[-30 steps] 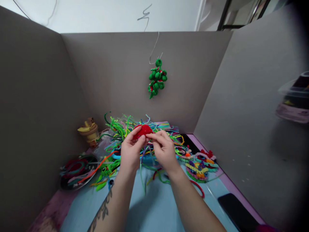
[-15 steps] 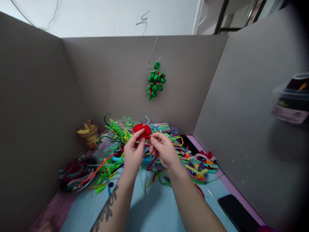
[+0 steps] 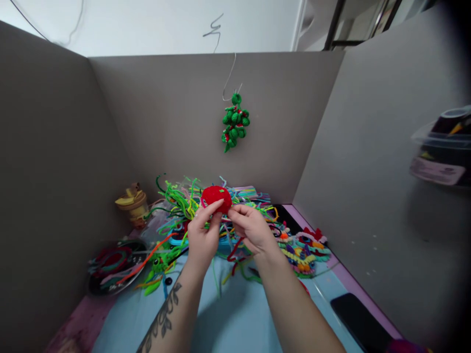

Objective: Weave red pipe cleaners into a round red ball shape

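A round red pipe-cleaner piece [image 3: 216, 195] is held up in front of me between both hands. My left hand [image 3: 203, 234] pinches its left lower edge with thumb and fingers. My right hand [image 3: 250, 228] pinches its right lower edge, and a red pipe-cleaner tail [image 3: 234, 249] hangs down beside that hand. Behind the hands lies a heap of loose pipe cleaners [image 3: 191, 196] in green, pink, blue and yellow.
A green pipe-cleaner cluster [image 3: 234, 122] hangs on a wire on the grey back panel. A yellow jar [image 3: 133, 203] and a dark tray of coils [image 3: 115, 264] sit at left. Finished colourful pieces [image 3: 303, 250] lie at right; a black phone [image 3: 358, 321] lies near the right panel.
Both hands have lifted the red piece slightly and turned it; it now shows as a rounder shape. The right fingers shifted along its edge. The view drifted a little.
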{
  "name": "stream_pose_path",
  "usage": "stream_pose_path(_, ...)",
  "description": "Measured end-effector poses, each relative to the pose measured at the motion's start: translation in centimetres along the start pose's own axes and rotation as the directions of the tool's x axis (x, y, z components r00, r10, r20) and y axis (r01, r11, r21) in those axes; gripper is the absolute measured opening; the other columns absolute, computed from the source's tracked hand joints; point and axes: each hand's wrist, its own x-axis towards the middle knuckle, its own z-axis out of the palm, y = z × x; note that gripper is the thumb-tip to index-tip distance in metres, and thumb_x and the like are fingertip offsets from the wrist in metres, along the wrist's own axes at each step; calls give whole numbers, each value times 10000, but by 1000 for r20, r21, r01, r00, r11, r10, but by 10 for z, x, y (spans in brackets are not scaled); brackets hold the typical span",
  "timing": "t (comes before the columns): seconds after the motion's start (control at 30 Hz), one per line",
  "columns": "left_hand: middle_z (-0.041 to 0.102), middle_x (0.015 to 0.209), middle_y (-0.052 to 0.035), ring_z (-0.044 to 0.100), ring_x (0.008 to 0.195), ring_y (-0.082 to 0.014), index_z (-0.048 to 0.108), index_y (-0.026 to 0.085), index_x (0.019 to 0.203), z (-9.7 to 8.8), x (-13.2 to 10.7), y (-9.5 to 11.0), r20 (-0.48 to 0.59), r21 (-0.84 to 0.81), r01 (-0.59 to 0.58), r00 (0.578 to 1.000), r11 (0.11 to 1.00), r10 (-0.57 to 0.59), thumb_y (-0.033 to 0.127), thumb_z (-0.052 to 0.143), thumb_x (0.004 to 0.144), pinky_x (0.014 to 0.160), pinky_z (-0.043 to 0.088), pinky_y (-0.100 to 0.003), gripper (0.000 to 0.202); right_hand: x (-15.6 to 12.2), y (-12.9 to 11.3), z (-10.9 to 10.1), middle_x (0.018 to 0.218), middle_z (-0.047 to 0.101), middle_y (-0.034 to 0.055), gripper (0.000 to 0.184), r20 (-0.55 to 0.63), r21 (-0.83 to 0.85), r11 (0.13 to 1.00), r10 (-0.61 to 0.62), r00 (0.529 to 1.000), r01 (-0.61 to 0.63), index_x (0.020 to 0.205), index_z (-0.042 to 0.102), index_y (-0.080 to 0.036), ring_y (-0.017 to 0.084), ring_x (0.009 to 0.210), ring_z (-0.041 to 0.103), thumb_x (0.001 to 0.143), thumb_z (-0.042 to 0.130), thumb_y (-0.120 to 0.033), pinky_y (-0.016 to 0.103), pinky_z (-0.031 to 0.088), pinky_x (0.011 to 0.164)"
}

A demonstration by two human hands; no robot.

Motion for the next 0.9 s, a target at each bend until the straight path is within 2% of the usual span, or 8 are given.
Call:
stream_pose_path(0.17,698,1066,-34,630,977,-190,688,258,1064,-1,0,-4,24,-16,45,999,999,-45,249,597,820,906,466,-325,260,-1,-1,1,385,336,-120,296,-13,-10,1000,-26,1000,26,595,536,-170,21,341,195,583,747,-378,193,113,354)
stream_pose_path(0.27,700,1063,-39,637,976,-188,692,249,1056,2,-2,-6,32,-62,94,995,994,-93,260,610,812,917,469,-325,257,-1,1,2,400,353,-111,261,-50,-57,995,-88,995,85,582,524,-172,28,355,219,616,714,-349,194,137,365)
stream_pose_path(0.4,698,1077,-53,646,979,-189,679,229,1075,7,-2,-6,17,-245,203,979,948,-205,255,673,759,900,487,-314,317,0,5,1,455,413,-86,204,-91,-180,967,-198,976,179,624,560,-169,46,389,282,681,666,-333,197,202,384)
stream_pose_path(0.47,700,1076,-65,655,964,-188,662,213,1098,9,0,-6,-4,-365,252,962,896,-272,241,708,724,876,502,-307,378,0,7,1,545,499,-57,169,-97,-259,936,-269,958,237,712,599,-166,65,442,374,701,657,-325,199,288,421)
stream_pose_path(0.6,711,1045,-76,663,951,-184,653,192,1094,9,3,-5,-41,-518,298,928,802,-371,212,740,683,855,509,-294,421,-2,7,2,770,607,11,116,-70,-478,799,-448,891,365,822,621,-179,137,679,554,737,634,-257,256,448,627)
stream_pose_path(0.67,718,1018,-80,668,932,-185,643,186,1105,9,5,-4,-34,-547,321,914,774,-403,206,748,670,846,512,-298,449,-5,6,3,794,602,22,65,-34,-602,683,-539,842,413,805,637,-191,158,744,569,774,594,-229,274,457,669)
stream_pose_path(0.77,719,997,-83,679,885,-189,630,175,1107,9,4,0,-46,-545,321,911,775,-410,194,768,635,813,525,-305,492,-10,5,6,816,581,26,106,47,-707,515,-649,759,484,780,640,-206,167,792,563,813,542,-184,286,454,705)
stream_pose_path(0.9,715,984,-76,683,843,-183,629,175,1075,12,2,5,-75,-532,304,913,790,-402,184,777,617,766,537,-293,482,-12,6,8,825,557,29,143,144,-741,402,-686,713,537,762,599,-204,167,805,545,838,498,-139,297,440,740)
